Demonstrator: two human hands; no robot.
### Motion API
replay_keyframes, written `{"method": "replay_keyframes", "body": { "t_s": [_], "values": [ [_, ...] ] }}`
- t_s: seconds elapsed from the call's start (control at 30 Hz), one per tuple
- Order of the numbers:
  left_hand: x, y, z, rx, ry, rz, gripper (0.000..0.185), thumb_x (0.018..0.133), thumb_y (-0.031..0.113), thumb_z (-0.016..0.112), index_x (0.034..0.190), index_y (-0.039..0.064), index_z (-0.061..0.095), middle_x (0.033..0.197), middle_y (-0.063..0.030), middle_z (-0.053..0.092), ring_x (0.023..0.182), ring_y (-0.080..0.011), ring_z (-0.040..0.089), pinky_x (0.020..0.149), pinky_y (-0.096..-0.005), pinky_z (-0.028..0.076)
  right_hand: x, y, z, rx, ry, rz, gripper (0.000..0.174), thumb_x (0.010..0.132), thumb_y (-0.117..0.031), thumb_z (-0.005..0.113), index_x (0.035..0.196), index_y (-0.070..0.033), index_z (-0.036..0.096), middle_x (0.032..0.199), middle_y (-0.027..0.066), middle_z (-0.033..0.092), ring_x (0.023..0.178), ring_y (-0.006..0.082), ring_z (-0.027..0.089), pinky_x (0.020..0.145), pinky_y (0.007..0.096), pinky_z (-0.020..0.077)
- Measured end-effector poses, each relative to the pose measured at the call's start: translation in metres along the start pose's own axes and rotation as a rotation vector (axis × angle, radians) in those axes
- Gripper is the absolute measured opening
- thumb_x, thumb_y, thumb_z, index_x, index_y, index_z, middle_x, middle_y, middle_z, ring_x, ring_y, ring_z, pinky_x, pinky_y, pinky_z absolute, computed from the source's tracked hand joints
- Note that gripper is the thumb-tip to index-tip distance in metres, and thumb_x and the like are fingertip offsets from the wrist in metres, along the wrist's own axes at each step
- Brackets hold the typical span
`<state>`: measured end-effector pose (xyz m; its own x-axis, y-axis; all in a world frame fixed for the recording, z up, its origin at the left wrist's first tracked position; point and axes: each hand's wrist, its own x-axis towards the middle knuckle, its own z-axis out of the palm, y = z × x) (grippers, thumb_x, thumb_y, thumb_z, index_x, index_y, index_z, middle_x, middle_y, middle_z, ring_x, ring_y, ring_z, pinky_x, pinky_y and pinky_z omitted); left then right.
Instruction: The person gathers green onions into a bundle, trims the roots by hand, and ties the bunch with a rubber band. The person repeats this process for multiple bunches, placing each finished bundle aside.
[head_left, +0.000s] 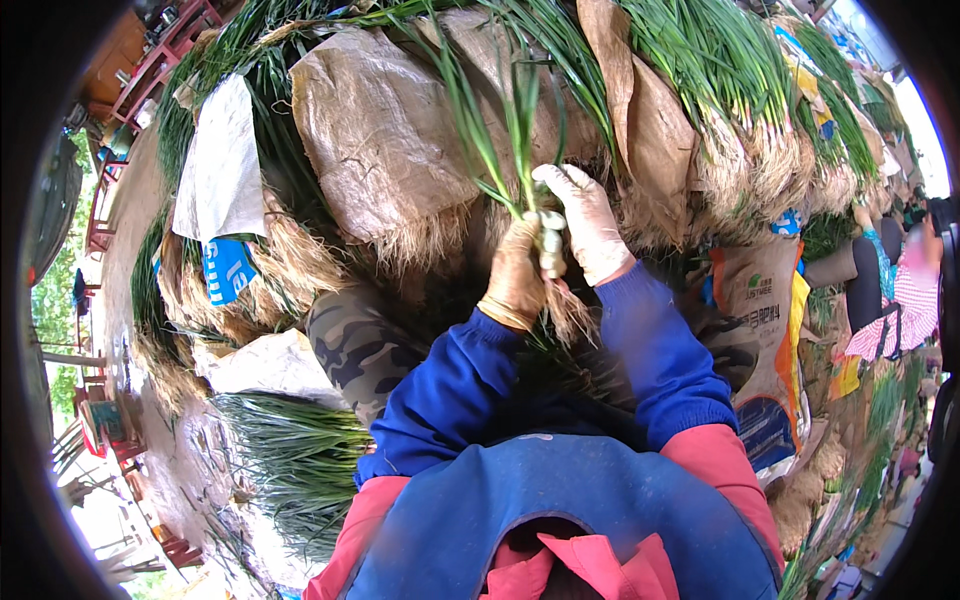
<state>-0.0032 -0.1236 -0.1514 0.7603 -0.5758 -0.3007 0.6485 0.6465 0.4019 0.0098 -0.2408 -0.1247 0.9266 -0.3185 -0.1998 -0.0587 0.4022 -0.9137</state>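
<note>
My left hand (517, 274), in a stained tan glove, is closed around the stems of a few green garlic-like plants (523, 142). Their long leaves point away from me, and the pale stringy roots (571, 307) hang out below the fist. Greenish, stained fingertips show on the right side of the stems. Close beside it, my right hand (589, 217) wears a whitish glove. Its bent fingers meet a darker leaf (560, 124) at the upper right of the stems; the exact pinch is partly hidden. Both hands are above my lap.
Brown woven sacking (382, 135) covers bundled plants ahead. Uncovered bundles (712, 82) lie at the upper right, roots towards me. More leaves (300, 457) lie at left, near a white sheet (221, 161). A printed sack (761, 330) stands at right; beyond it sits another person (900, 300).
</note>
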Motion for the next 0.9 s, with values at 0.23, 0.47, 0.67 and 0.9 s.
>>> {"method": "replay_keyframes", "body": {
  "t_s": [0.23,0.47,0.67,0.9],
  "values": [
    [0.0,0.035,-0.007,0.2,-0.026,0.188,0.027,0.1,0.026,0.051,0.108,0.003,0.059,0.061,0.0053,0.042,0.045,-0.0063,0.031,0.042,-0.0231,0.027,-0.059,0.012,-0.081,-0.405,-0.26,-0.067,0.031,0.102,-0.028,0.049,0.095,-0.001,0.062,0.068,0.0052,0.059,0.07,0.0123,0.058,0.065,0.0279,0.0479],
    [0.003,0.024,0.001,0.129,-0.126,0.148,0.034,0.099,0.026,0.052,0.117,-0.003,0.059,0.066,0.0007,0.049,0.051,-0.009,0.042,0.048,-0.0243,0.037,0.01,0.013,-0.129,-1.285,0.115,-0.672,0.042,0.088,-0.015,0.068,0.126,0.0,0.057,0.116,0.0166,0.066,0.105,0.0266,0.065,0.092,0.0342,0.0507],
    [0.003,0.027,-0.016,0.127,-0.196,-0.022,0.03,0.097,0.021,0.057,0.118,0.001,0.058,0.059,0.0047,0.043,0.046,-0.0071,0.038,0.043,-0.0234,0.033,0.021,0.008,-0.132,-1.523,0.255,-0.339,0.028,0.088,-0.03,0.066,0.098,-0.004,0.067,0.091,0.0195,0.067,0.086,0.0375,0.064,0.075,0.0449,0.0492],
    [0.0,0.006,0.01,0.445,0.023,0.215,0.023,0.096,0.012,0.059,0.116,0.001,0.062,0.091,-0.0107,0.072,0.058,-0.0133,0.063,0.046,-0.0241,0.047,-0.073,0.007,-0.052,-1.818,0.125,-0.946,0.012,0.09,-0.023,0.062,0.088,-0.011,0.061,0.066,0.004,0.054,0.059,0.0222,0.057,0.052,0.0356,0.0453]
  ]
}}
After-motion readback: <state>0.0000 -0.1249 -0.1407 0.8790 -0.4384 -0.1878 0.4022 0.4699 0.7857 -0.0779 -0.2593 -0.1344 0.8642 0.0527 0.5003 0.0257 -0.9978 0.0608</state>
